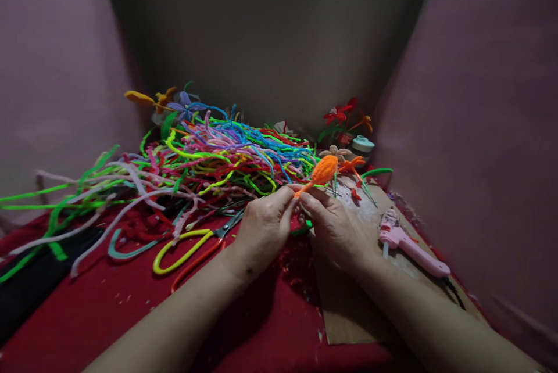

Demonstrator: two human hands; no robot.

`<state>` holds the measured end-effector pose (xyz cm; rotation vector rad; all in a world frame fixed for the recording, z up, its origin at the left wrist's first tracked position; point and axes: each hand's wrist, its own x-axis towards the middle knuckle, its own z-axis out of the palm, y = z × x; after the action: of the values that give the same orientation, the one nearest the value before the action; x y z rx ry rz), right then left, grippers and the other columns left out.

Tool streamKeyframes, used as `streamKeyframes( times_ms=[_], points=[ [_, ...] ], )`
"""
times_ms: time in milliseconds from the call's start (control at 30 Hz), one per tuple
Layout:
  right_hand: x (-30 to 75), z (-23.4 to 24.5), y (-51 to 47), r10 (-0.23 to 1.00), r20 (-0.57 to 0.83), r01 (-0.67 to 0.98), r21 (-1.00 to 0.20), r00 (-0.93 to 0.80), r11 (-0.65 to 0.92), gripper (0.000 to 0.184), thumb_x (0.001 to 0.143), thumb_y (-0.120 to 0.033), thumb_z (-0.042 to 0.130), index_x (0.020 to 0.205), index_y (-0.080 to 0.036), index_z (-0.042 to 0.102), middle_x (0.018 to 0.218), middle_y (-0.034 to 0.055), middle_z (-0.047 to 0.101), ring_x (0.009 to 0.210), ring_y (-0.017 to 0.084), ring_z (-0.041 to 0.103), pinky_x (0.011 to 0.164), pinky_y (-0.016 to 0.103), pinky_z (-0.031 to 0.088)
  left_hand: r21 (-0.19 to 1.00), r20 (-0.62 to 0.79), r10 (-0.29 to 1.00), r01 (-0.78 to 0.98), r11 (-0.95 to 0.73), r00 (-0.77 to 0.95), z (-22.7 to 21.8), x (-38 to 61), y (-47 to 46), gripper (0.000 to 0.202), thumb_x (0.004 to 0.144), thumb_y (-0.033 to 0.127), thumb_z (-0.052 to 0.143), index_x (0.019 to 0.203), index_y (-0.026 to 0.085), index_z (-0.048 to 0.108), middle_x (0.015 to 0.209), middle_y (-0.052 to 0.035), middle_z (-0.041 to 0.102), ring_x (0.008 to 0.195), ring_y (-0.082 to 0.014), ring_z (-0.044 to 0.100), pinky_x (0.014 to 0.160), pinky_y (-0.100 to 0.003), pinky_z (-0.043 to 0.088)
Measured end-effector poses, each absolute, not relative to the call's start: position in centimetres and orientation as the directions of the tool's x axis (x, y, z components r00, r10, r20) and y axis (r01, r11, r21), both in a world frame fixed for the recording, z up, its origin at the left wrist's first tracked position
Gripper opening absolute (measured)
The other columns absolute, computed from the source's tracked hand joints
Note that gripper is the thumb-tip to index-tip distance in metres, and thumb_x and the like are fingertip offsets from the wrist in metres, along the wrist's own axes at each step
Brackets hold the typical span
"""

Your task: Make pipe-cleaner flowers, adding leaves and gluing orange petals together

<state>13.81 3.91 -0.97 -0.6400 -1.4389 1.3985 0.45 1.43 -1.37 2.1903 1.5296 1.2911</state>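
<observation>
Between my two hands is an orange pipe-cleaner petal (325, 169), its rounded end pointing up and to the right. My left hand (267, 216) pinches the narrow twisted end with thumb and forefinger. Right beside it, my right hand (329, 222) is closed on the same narrow end, with its thumb along the near side. The fingertips of both hands almost touch, and the very tip of the stem is hidden by them. Scissors (218, 233) with one yellow and one red handle lie on the red cloth left of my left hand.
A large heap of colourful pipe cleaners (244, 152) spreads across the back and left. At right, a pink glue gun (412, 251) rests on a brown board (349, 315). Red flowers (337, 113) and a pale-green-topped container (362, 144) stand behind. Red cloth (131, 315) covers the table.
</observation>
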Motion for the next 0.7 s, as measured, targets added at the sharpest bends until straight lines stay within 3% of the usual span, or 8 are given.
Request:
streamKeyframes(
  times_ms=[200, 367, 500, 700],
  points=[
    [14.0, -1.8, 4.3, 0.863, 0.306, -0.318, -0.931, -0.403, 0.182, 0.022, 0.086, -0.028, 0.054, 0.101, -0.026, 0.069, 0.093, 0.0003, 0.068, 0.087, 0.016, 0.058, 0.087, 0.032, 0.042, 0.820, 0.438, 0.899, 0.396, -0.414, 0.033, -0.5, 0.8, 1.4, 0.021, 0.086, 0.025, 0.047, 0.086, 0.018, 0.067, 0.073, -0.0001, 0.064, 0.066, -0.0114, 0.056, 0.063, -0.021, 0.042],
    [14.2, -1.9, 4.6, 0.868, 0.277, -0.319, -0.936, -0.413, 0.147, 0.022, 0.085, -0.031, 0.055, 0.100, -0.025, 0.070, 0.090, 0.0009, 0.067, 0.082, 0.016, 0.059, 0.082, 0.031, 0.043, 0.975, 0.188, 0.982, 0.119, -0.189, 0.022, 0.3, 1.2, 1.4, 0.020, 0.080, 0.025, 0.054, 0.062, 0.016, 0.057, 0.048, 0.0059, 0.045, 0.040, -0.0053, 0.034, 0.040, -0.019, 0.027],
    [14.3, -2.0, 4.8, 0.882, 0.251, -0.311, -0.942, -0.398, 0.128, 0.024, 0.083, -0.033, 0.058, 0.102, -0.024, 0.069, 0.090, 0.0017, 0.066, 0.085, 0.017, 0.058, 0.084, 0.031, 0.043, 0.989, 0.034, 0.994, -0.148, -0.019, 0.099, 0.7, 1.2, 1.2, 0.021, 0.077, 0.028, 0.058, 0.062, 0.016, 0.053, 0.044, 0.0081, 0.038, 0.034, -0.0023, 0.027, 0.034, -0.016, 0.020],
    [14.1, -2.5, 4.9, 0.883, 0.231, -0.363, -0.929, -0.409, 0.075, 0.025, 0.082, -0.034, 0.060, 0.104, -0.024, 0.068, 0.082, 0.0001, 0.064, 0.077, 0.014, 0.056, 0.080, 0.029, 0.042, 0.931, -0.062, 0.961, -0.332, 0.153, 0.270, 0.7, 0.6, 1.1, 0.017, 0.080, 0.028, 0.059, 0.071, 0.015, 0.054, 0.044, 0.0087, 0.038, 0.031, -0.0006, 0.024, 0.031, -0.012, 0.019]
  ],
)
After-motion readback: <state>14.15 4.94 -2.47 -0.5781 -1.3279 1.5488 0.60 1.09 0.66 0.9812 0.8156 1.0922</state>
